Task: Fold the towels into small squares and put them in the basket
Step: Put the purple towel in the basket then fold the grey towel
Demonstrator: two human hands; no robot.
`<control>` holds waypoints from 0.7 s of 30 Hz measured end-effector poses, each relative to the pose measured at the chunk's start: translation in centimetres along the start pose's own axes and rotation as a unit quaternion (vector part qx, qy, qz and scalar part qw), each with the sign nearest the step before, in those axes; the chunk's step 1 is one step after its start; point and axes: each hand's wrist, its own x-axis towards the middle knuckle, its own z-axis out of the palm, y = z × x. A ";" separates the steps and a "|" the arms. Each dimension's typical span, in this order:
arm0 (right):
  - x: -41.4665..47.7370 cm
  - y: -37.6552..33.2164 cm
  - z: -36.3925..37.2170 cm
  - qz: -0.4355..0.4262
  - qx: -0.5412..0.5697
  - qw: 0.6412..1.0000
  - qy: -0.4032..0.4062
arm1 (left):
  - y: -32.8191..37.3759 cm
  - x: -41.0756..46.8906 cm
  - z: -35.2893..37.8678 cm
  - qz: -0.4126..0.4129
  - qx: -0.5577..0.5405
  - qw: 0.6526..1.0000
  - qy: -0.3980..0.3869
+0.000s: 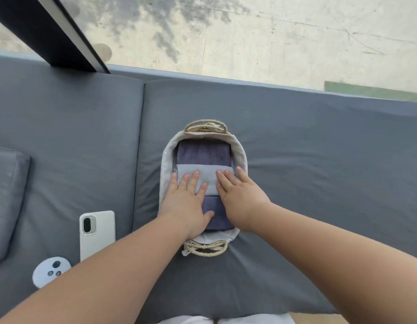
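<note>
Fingers spread flat, the left hand (185,202) and right hand (241,197) press the light grey towel (206,177) down between 2 dark folded towels (204,152) inside the basket (166,164), whose long axis points away from the person.

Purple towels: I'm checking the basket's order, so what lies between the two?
Head view: a folded light grey towel lies between the far purple towel and the near one, under the left hand and right hand.
</note>
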 end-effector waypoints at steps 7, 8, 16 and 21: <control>0.8 0.1 -0.2 0.005 -0.003 0.999 -0.042 | -0.3 0.9 0.4 0.002 -0.010 1.000 -0.022; 1.0 -0.1 -0.2 0.010 -0.003 0.999 -0.045 | -0.4 1.1 0.4 0.002 -0.010 1.000 -0.024; -0.3 -0.3 -1.2 0.019 0.006 0.998 -0.061 | -0.6 0.4 -1.0 0.002 -0.028 0.998 -0.056; -3.2 0.3 -2.5 0.032 0.052 0.998 -0.023 | -0.6 -2.2 -3.2 -0.003 -0.066 0.998 -0.011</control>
